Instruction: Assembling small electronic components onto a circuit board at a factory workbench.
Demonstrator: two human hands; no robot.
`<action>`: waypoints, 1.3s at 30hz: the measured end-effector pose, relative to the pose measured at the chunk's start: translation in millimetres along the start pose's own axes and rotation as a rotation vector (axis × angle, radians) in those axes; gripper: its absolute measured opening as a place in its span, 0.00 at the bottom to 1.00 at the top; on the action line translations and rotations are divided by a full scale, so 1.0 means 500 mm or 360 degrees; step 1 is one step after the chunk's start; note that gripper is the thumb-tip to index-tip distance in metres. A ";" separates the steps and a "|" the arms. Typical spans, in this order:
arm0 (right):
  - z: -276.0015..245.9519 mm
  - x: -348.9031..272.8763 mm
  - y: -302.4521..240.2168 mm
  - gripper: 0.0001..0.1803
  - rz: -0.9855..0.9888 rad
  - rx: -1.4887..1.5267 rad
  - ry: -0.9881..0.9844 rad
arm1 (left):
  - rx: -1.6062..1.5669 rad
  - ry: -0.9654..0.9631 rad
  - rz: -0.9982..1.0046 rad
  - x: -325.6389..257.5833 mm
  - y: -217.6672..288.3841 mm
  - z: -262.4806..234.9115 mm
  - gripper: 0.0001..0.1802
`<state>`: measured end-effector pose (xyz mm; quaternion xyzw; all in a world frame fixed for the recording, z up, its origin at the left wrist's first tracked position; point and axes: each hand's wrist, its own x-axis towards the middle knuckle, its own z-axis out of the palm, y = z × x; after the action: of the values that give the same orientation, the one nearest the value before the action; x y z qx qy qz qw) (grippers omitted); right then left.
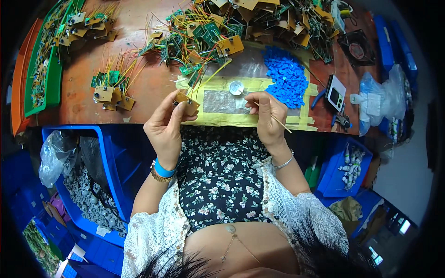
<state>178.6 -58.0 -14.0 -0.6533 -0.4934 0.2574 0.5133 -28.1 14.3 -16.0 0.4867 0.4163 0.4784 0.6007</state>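
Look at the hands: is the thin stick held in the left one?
No, the stick is in the right hand, while the left hand holds a tan board.

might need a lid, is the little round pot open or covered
Open: the little round pot shows its rim and pale inside, with no lid on.

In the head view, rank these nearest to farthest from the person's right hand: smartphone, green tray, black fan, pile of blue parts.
From the right hand:
1. Pile of blue parts: just beyond it
2. Smartphone: to its right
3. Black fan: right, beyond the smartphone
4. Green tray: far left
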 end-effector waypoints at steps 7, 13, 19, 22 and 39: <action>0.001 0.009 -0.005 0.27 -0.0101 -0.0119 -0.0006 | 0.0345 0.0012 0.0201 0.001 -0.010 0.001 0.14; 0.000 -0.002 -0.008 0.26 -0.0267 0.0042 -0.0039 | 0.0169 -0.0127 0.0021 0.001 -0.004 0.017 0.19; 0.023 -0.020 -0.065 0.36 -0.0198 0.0471 -0.0353 | -0.0246 -0.0361 -0.0476 -0.008 0.017 0.024 0.25; 0.036 -0.015 -0.061 0.36 -0.0214 0.0522 -0.0353 | -0.0306 -0.0371 -0.0555 -0.009 0.021 0.027 0.25; 0.039 -0.013 -0.053 0.07 -0.0397 0.0239 -0.0343 | -0.0334 -0.0398 -0.0532 -0.014 0.017 0.029 0.25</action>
<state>149.6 -56.3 2.5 -0.5154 -0.6022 0.2963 0.5328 -16.7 5.3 -4.7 0.4013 0.3616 0.3488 0.7658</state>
